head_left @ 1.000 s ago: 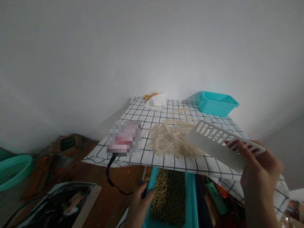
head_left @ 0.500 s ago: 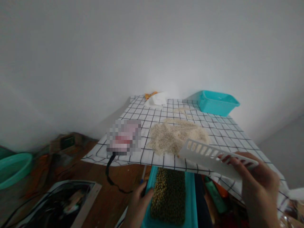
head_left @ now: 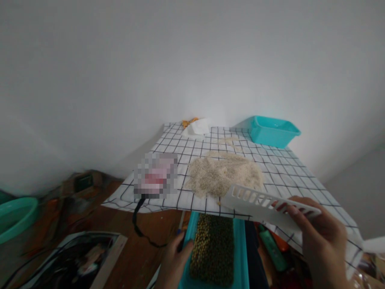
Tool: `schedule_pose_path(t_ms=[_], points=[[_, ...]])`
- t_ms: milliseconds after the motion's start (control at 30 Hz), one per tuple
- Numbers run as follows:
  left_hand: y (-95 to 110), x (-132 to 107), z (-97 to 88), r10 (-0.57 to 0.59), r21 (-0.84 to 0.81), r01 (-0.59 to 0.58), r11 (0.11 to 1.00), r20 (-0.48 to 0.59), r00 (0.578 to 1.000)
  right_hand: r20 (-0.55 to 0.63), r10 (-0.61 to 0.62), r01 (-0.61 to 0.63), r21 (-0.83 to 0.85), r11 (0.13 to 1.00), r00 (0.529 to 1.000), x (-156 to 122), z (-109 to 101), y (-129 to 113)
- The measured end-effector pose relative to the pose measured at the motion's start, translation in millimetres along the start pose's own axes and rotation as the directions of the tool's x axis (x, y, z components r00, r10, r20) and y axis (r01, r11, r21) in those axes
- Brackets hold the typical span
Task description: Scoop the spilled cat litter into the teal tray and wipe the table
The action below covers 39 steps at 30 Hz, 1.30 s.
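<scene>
The white scraper (head_left: 261, 208) sits lower than a second ago, brought toward the near edge of the surface (head_left: 177, 146), by the grain pile (head_left: 222, 174). The right hand (head_left: 323, 228) has its fingers closed around the slotted end; the left hand's (head_left: 174, 257) fingers, partly hidden, grip the left rim of a turquoise tray (head_left: 241, 253) of beans (head_left: 215, 249).

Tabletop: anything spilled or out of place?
Pale grainy material lies heaped directly on the checked cloth, with a thin stray patch farther back. Odd because no container holds it; whether spilled or poured deliberately, I can't tell.
</scene>
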<state>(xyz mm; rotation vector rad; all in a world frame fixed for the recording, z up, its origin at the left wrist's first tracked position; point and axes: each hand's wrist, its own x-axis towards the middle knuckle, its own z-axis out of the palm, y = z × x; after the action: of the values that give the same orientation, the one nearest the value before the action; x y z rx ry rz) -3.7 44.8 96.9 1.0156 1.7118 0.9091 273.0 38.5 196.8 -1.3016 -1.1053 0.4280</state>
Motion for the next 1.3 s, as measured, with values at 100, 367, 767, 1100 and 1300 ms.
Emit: schedule_pose_path(t_ms=[100, 367, 767, 1100, 1300], points=[[0.3, 0.2, 0.2, -0.002, -0.036, 0.004, 0.999, 0.045, 0.999, 0.004, 0.009, -0.009, -0.008, 1.0, 1.0, 1.8, -0.3, 2.5], [-0.4, -1.4, -1.1, -0.031, -0.039, 0.032, 0.999, 0.037, 0.999, -0.017, -0.063, 0.062, -0.025, 0.998, 0.998, 4.1, 7.6, 0.1], [-9.1, 2.9, -0.8, -0.086, -0.059, 0.086, 0.995, 0.003, 0.996, -0.055, 0.082, -0.08, 0.044, 0.996, 0.995, -5.0, 29.5, -17.1], [-8.5, 3.0, -2.0, -0.074, -0.021, 0.074, 0.997, 0.016, 0.997, 0.049, -0.065, 0.056, 0.158, 0.986, 0.997, -4.8, 30.4, -6.9], [-9.0, 3.9, -2.2, -0.055, 0.022, 0.054, 0.998, 0.01, 0.998, -0.159, -0.064, 0.091, 0.167, 0.982, 0.985, 18.3, 17.0, 12.1]])
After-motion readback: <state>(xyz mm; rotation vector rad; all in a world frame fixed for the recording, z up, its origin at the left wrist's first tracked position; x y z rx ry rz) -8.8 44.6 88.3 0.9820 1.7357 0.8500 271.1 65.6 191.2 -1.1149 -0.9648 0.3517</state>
